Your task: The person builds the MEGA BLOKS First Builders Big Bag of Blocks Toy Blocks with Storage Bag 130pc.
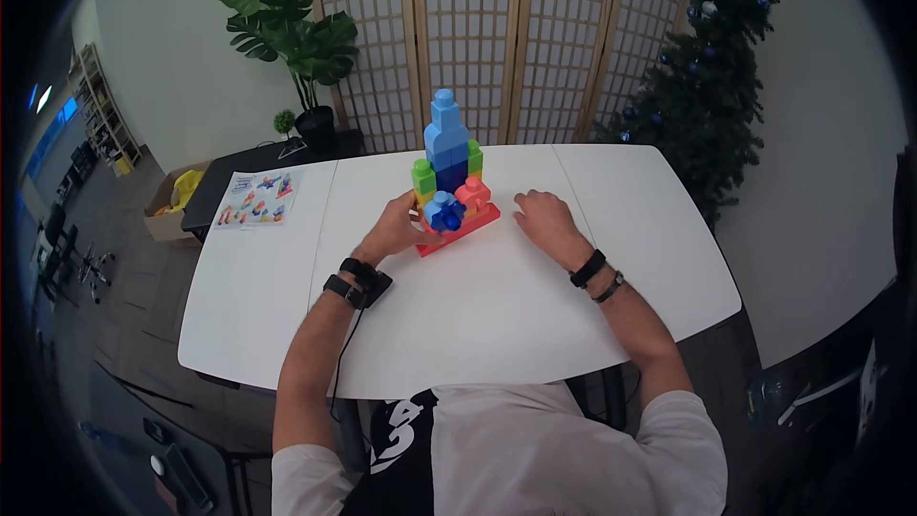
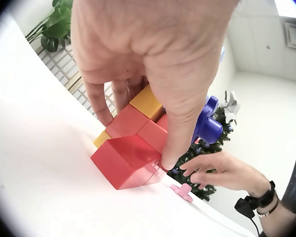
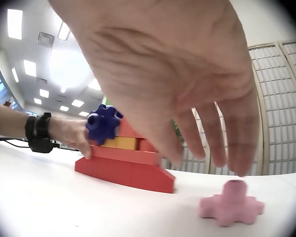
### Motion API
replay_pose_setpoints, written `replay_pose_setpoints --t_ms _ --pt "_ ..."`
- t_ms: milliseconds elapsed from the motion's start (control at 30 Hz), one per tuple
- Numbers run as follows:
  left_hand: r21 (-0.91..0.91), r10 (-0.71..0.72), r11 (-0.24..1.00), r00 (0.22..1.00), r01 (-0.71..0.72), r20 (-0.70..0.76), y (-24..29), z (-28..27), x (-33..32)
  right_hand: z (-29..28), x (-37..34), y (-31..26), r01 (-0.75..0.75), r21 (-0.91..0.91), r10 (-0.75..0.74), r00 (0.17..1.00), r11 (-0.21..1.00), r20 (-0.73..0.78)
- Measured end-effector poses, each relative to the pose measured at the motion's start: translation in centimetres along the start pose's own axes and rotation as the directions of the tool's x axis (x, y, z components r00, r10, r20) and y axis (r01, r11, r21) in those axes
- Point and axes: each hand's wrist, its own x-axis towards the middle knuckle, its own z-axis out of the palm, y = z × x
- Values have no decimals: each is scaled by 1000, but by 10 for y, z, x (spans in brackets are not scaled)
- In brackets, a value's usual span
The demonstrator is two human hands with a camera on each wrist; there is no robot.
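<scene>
A tower of toy building blocks rises from a long red base on the white table. Light and dark blue blocks stack up its middle, with green ones at the sides. Low on its front sits a dark blue gear. My left hand grips the tower's left end, thumb in front at the red base and fingers round behind. Right of the tower, my right hand hovers with loosely bent fingers. Just below those fingertips a pink gear lies on the table, its stub pointing up; the hand hides it in the head view.
A printed sheet with pictures of block builds lies at the table's far left. Behind the table stand a folding screen, a potted plant and a decorated tree. A cable runs from the left wrist.
</scene>
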Motion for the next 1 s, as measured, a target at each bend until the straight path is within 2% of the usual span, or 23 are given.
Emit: replay_pose_setpoints --t_ms 33,100,167,267,333,367,433,600,733,900,1000 --pt "-7 15 1000 1000 -15 -5 1 -1 0 9 -4 21 0 -1 0 1000 1000 4" --pt "-13 29 1000 1000 -29 -8 3 0 -1 20 -5 52 30 137 -51 986 990 156" --pt "-39 68 997 997 -69 -44 4 1 -2 13 -8 52 -17 164 -8 988 986 154" --pt "-58 16 998 1000 -17 -8 3 -1 0 -2 -5 43 -7 167 -6 997 986 80" --pt "-44 19 999 1000 -20 -16 4 0 0 -15 -1 15 -32 475 44 999 879 -16" --pt "-32 20 999 1000 -21 -24 3 1 0 -18 -1 5 -38 479 52 999 877 -16" --pt "-32 33 999 999 -34 -34 -1 3 1 -23 -1 -17 69 593 -19 996 802 -91" --pt "-42 38 998 998 -40 -48 0 3 1 -19 1 -43 233 428 -144 963 873 -229" --pt "-71 36 997 999 -38 -29 2 2 1 -14 3 -45 230 396 -170 969 889 -181" --pt "-53 36 998 999 -38 -24 3 1 1 -13 1 -45 385 158 -342 907 909 -246" --pt "-30 4 1000 1000 -3 20 1 0 2 -11 2 -46 400 123 -357 894 908 -269"
